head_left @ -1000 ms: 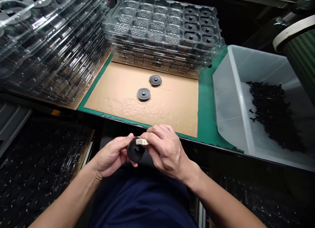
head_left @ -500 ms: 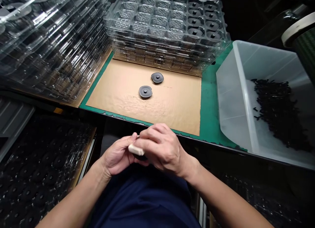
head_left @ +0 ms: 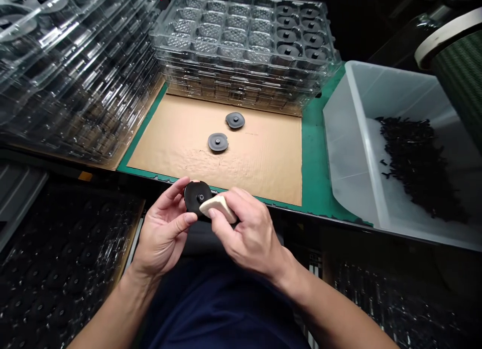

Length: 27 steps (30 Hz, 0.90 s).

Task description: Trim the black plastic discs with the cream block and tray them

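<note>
Between the fingers and thumb of my left hand (head_left: 163, 228) is a black round plastic part (head_left: 195, 194), its face with the small central hub tilted up towards me. My right hand (head_left: 250, 233) pinches a cream-coloured pad (head_left: 218, 208), perhaps a sponge or felt block, whose tip touches or nearly touches the part beside its hub. Two similar dark discs lie on the cardboard sheet ahead: a nearer disc (head_left: 218, 142) and a farther disc (head_left: 235, 121).
Behind the cardboard (head_left: 263, 158) stands a stack of clear trays (head_left: 241, 52), its right columns holding dark discs. More clear trays (head_left: 75, 73) rise at left. A translucent bin (head_left: 357, 138) with small black pieces (head_left: 417, 168) stands right. Filled trays (head_left: 64, 268) sit lower left.
My hands have turned and drawn slightly apart, so the black part's hub face now shows. The pad has shifted right and up, over that face. The two discs lie as before.
</note>
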Tool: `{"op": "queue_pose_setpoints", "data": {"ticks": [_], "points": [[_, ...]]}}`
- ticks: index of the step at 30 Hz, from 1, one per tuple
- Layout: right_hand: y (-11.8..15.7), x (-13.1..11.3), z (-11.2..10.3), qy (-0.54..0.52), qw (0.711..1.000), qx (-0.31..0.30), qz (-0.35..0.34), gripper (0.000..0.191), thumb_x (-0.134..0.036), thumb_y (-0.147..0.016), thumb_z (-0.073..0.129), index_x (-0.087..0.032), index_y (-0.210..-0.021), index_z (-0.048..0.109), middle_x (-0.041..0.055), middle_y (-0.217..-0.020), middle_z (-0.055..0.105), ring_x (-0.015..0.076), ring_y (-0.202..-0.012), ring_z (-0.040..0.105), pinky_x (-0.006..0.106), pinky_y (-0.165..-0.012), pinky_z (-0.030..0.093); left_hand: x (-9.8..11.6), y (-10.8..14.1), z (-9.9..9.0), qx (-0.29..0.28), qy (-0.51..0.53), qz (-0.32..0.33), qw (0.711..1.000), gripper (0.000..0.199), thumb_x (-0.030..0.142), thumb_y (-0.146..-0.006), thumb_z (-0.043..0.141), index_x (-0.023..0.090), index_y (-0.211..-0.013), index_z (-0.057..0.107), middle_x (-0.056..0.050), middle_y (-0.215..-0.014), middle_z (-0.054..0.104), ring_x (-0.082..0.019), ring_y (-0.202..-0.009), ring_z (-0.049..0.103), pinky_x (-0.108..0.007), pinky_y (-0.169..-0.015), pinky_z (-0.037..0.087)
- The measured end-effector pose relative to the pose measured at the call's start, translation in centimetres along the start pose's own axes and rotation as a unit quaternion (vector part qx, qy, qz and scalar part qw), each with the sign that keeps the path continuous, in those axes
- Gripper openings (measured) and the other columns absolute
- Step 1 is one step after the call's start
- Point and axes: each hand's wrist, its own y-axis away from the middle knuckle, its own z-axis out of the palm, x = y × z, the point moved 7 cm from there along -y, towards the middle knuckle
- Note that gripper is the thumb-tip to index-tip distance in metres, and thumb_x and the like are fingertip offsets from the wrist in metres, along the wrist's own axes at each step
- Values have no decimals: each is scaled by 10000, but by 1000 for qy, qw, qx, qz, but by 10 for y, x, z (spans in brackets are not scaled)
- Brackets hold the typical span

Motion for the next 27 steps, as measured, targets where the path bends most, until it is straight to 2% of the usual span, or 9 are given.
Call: {"op": "queue_pose_setpoints", "data": {"ticks": [6, 12, 19, 23, 25, 27], "points": [[-5, 9, -5, 87, 995, -4, -40, 217, -210, -1007, 518, -203, -791, 538, 20, -771, 526, 173, -725, 450, 341, -710, 372, -3, 4, -4, 1, 7, -34, 999, 533, 168, -762, 906, 306, -1259, 773, -29, -1288, 762, -213, -1192, 712, -220, -988, 587], [-5, 9, -2, 151, 986, -38, -54, 166, -225, -1031, 547, -184, -908, 651, 36, -846, 603, 184, -776, 498, 356, -741, 361, -10, 6, -10, -16, 1, -81, 997, 505, 217, -824, 856, 267, -1315, 753, -88, -1329, 747, -271, -1221, 703, -290, -994, 607], [-6, 10, 0, 156, 982, -79, -71, 191, -242, -1075, 507, -178, -1027, 681, 67, -955, 668, 220, -886, 543, 389, -832, 388, -16, 4, -18, -44, 0, -131, 990, 502, 230, -833, 843, 265, -1325, 749, -98, -1310, 756, -245, -1159, 724, -250, -935, 612], [-8, 4, 2, 116, 977, -102, -145, 189, -227, -1081, 504, -184, -1129, 682, 64, -1022, 688, 223, -902, 549, 392, -837, 406, -26, 6, -12, -89, 12, -179, 980, 489, 313, -851, 836, 215, -1322, 752, -144, -1347, 730, -292, -1219, 700, -272, -956, 610], [-9, 4, 3, 116, 976, -99, -153, 186, -232, -1074, 516, -188, -1141, 684, 64, -1028, 691, 220, -894, 556, 388, -821, 408, -27, 7, -10, -85, 16, -172, 981, 482, 322, -861, 829, 212, -1323, 751, -139, -1361, 722, -288, -1231, 693, -265, -966, 604], [-10, 8, 0, 127, 984, -58, -107, 171, -238, -1049, 521, -179, -1016, 677, 60, -930, 668, 207, -826, 546, 377, -778, 400, -21, 5, -10, -46, 11, -124, 991, 477, 279, -855, 837, 243, -1322, 750, -105, -1345, 733, -260, -1236, 689, -251, -986, 591]]}}
